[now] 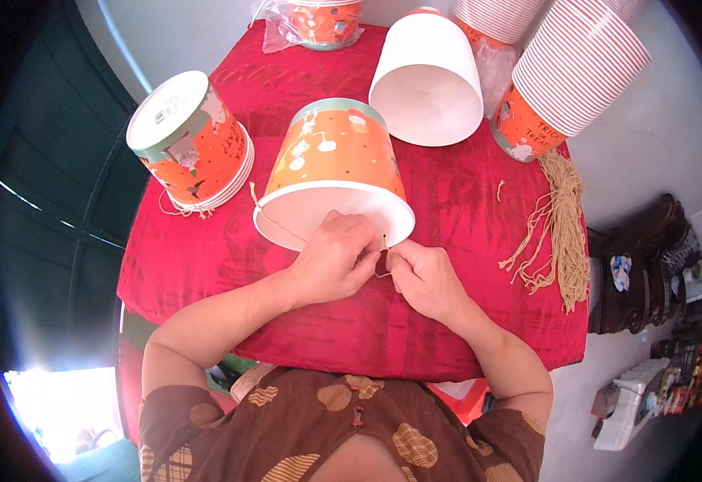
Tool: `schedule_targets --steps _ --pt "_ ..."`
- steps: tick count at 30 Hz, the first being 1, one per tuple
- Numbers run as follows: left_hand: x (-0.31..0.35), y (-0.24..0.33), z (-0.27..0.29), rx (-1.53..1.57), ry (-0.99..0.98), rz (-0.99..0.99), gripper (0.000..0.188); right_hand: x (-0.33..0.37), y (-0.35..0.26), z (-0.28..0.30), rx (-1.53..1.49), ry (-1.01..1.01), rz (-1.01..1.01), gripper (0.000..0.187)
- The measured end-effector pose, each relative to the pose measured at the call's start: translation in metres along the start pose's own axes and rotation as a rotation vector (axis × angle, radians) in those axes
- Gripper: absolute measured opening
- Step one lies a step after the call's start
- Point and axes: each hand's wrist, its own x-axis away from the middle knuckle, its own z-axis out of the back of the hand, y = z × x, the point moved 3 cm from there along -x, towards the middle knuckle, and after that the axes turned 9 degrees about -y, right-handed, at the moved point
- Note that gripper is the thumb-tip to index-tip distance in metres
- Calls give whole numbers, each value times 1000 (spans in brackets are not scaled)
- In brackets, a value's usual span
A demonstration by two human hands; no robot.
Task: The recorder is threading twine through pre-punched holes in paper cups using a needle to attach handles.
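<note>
An orange paper bucket [343, 157] with a white rim lies tipped on the red cloth, its mouth facing me. A thin tan string [275, 221] runs from the left of its rim across the white inside. My left hand [336, 255] is at the mouth, fingers closed in a pinch on the string. My right hand [425, 277] is closed just right of it, thumb and finger pinching the same string below a small dark hole near the rim. The two hands' fingertips nearly meet, and a short loop of string hangs between them.
A stack of inverted buckets [190, 140] with string under it stands left. Behind are a white bucket [427, 80] on its side, a tall leaning bucket stack [580, 68] and a plastic-wrapped bucket [325, 22]. A bundle of tan strings [564, 233] hangs over the right edge.
</note>
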Motion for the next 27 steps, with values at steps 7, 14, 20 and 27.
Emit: schedule_targets --steps 7,14,20,27 --pt "2 0 -2 -10 -24 10 13 -2 4 2 46 88 -2 7" --pt "4 -1 -3 -91 -39 25 12 -4 3 0 67 74 -61 8" --pt "3 -3 -3 -138 -45 28 12 -5 8 -1 175 70 -76 10" --pt "4 -2 -3 -251 -47 23 15 -8 7 1 -43 97 -47 18"
